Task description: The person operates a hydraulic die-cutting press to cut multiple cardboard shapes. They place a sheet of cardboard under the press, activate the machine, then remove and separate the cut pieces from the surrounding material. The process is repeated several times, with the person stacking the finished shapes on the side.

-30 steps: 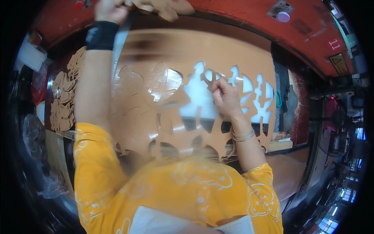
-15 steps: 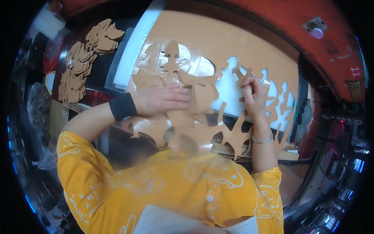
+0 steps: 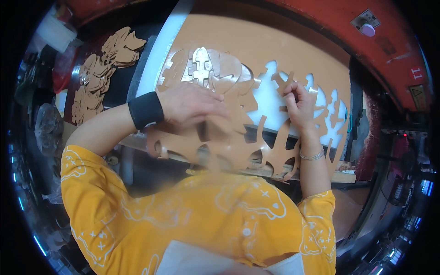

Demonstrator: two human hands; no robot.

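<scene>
A tan sheet (image 3: pixel 270 34), looking like leather or a synthetic, covers the worktable and has shaped holes cut through its near part. My right hand (image 3: pixel 299 104) is closed in a pinch on a narrow strip of the sheet's cut web. My left hand (image 3: pixel 195 104), blurred by motion, bends over the loose tan cut-out pieces (image 3: pixel 240 103); its fingers seem to close on one of them, partly hidden beneath the palm. Beyond it, a bare silvery shape (image 3: pixel 200 64) shows where a piece is gone. The curved web of offcut (image 3: pixel 229 149) hangs toward me over the table's front edge.
Several stacks of tan cut pieces (image 3: pixel 94 71) lie on the dark surface at the left. A white board (image 3: pixel 158 59) edges the sheet there. A red machine beam (image 3: pixel 316 20) with a pale knob (image 3: pixel 367 30) spans the far right. A wooden strip (image 3: pixel 337 176) runs along the front.
My left hand has shifted slightly left and away from me. The pointed, notched tan piece beyond it has gone, baring silver below. My right hand keeps its pinch almost in place.
</scene>
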